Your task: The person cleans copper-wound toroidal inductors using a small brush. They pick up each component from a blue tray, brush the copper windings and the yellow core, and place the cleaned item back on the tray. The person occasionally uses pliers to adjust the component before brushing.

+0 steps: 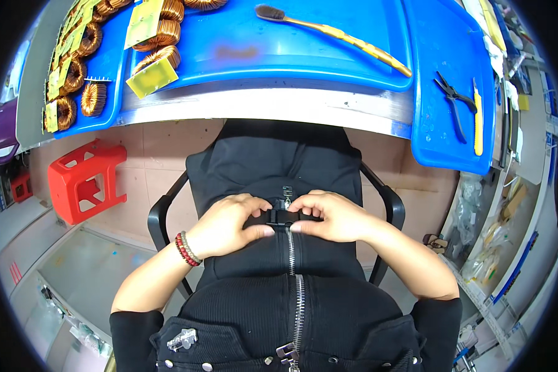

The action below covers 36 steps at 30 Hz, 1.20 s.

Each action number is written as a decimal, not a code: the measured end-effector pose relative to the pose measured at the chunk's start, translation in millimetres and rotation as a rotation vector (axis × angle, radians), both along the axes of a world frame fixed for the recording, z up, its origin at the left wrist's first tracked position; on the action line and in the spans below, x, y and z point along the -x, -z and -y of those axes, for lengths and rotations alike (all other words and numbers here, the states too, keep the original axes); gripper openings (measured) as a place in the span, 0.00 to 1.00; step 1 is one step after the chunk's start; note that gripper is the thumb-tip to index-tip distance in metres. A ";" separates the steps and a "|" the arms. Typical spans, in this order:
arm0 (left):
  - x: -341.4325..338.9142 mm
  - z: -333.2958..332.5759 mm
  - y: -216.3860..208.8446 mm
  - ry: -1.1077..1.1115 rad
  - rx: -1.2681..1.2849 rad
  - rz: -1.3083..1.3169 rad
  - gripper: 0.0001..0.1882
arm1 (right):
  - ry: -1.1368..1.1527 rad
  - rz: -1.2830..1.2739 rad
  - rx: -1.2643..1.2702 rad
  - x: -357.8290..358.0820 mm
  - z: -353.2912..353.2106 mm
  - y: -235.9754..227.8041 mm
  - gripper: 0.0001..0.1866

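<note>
At my waist, over the front of a black zipped jacket [242,310], is a black plastic buckle [281,217] on a dark strap. My left hand [226,226] pinches its left side between thumb and curled fingers. From the other side my right hand [336,217] grips the buckle's right end the same way. The two hands face each other, a small gap between their fingertips. A metal zipper pull [287,192] sits just above the buckle. Whether the buckle's halves are fully joined I cannot tell.
Ahead, a table edge [260,105] bears blue trays [328,56]. On them lie copper-wire coils [93,99] with yellow labels [152,77], a yellow-handled brush [335,37], black pliers [454,102] and a slim yellow tool [478,124]. A red stool [87,180] stands left; chair armrests [164,214] flank me.
</note>
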<state>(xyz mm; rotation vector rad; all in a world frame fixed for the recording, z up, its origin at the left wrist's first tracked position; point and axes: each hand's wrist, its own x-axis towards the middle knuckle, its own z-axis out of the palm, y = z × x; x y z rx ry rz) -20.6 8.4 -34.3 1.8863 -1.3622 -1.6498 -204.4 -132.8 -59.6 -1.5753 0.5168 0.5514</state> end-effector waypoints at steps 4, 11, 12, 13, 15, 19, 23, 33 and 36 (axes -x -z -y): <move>7.2 -2.3 8.1 0.042 0.047 -0.003 0.24 | -0.069 0.181 0.116 -3.6 -2.8 2.8 0.17; 13.7 -7.7 11.4 -0.113 0.167 0.058 0.16 | 0.109 0.243 0.060 -3.5 -8.2 9.3 0.16; 14.5 -11.4 15.4 -0.184 0.203 0.037 0.15 | 0.135 0.268 0.062 -2.3 -9.5 9.9 0.15; 16.7 -18.8 22.8 -0.254 0.240 0.016 0.13 | 0.160 0.294 0.064 -0.9 -10.5 9.8 0.14; 20.3 -30.2 21.8 -0.490 0.208 -0.004 0.08 | 0.249 0.264 0.000 11.4 -3.2 8.2 0.13; 10.4 -62.7 33.1 -1.128 0.139 -0.294 0.10 | 0.701 0.154 -0.302 44.7 5.9 1.8 0.07; -8.4 -69.5 2.1 -1.359 0.125 -0.414 0.15 | 0.939 0.163 -0.398 70.4 9.7 -3.5 0.07; -1.8 -172.4 67.2 -1.328 -0.110 -0.039 0.05 | 1.089 -0.013 -0.110 106.9 -5.4 23.7 0.08; -5.5 -196.3 100.3 -1.027 -0.221 0.027 0.09 | 1.139 0.005 -0.036 107.3 -11.8 21.3 0.09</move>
